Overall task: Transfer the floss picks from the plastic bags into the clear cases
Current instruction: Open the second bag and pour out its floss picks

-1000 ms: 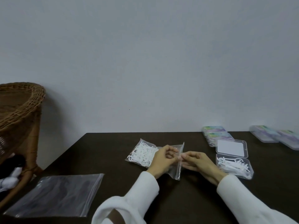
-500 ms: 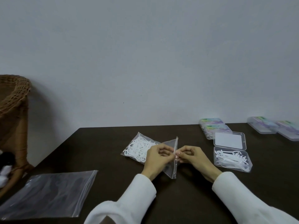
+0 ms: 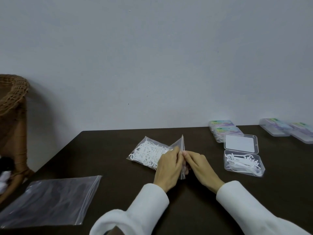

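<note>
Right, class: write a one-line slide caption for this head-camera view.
Both hands, left hand and right hand, pinch the small bag of floss picks beside the open clear case.

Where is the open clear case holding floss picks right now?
In the head view, the open clear case sits on the table's right side, just right of the right hand, nearer than the closed cases.

Setting: probably a home room. Evidence was a plain grey wall [image 3: 152, 56], a dark wooden table [image 3: 110, 150], a wicker chair [image 3: 13, 99] alongside.
</note>
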`<act>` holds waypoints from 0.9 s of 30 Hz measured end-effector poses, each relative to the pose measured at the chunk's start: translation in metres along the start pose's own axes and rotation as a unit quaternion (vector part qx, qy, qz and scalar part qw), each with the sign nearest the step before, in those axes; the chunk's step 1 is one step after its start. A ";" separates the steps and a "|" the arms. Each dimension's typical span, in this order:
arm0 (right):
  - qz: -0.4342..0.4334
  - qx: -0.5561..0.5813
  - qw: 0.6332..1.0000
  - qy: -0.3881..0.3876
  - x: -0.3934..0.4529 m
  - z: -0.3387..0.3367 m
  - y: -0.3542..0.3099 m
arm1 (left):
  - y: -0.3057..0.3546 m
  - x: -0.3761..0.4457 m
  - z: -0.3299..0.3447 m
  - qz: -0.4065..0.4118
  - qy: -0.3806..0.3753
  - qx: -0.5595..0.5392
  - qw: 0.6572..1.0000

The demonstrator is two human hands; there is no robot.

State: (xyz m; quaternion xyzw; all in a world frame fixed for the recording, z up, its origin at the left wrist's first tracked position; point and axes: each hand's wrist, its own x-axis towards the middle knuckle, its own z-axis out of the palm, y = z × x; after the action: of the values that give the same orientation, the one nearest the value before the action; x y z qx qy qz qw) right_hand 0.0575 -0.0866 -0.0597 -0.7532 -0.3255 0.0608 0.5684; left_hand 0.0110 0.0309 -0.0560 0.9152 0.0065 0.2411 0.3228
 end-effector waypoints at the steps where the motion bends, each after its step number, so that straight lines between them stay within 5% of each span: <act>1: -0.004 -0.011 1.000 0.000 0.000 0.000 0.000 | 0.001 0.000 0.000 0.004 0.003 0.013 1.000; 16: -0.031 -0.308 0.949 0.068 -0.002 -0.008 -0.003 | 0.002 0.003 -0.007 0.004 0.032 0.127 0.991; 24: 0.072 -0.356 0.926 0.106 0.003 -0.020 0.003 | -0.011 0.013 -0.030 -0.023 0.130 0.189 0.973; 27: 0.068 -0.295 0.948 0.101 0.006 -0.023 0.007 | -0.013 0.014 -0.033 -0.004 0.150 0.173 0.973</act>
State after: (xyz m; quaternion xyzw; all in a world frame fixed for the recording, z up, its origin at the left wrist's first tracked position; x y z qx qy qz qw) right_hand 0.0751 -0.1030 -0.0563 -0.9097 -0.2174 -0.0756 0.3457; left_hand 0.0104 0.0628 -0.0349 0.9108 0.0997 0.3693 0.1555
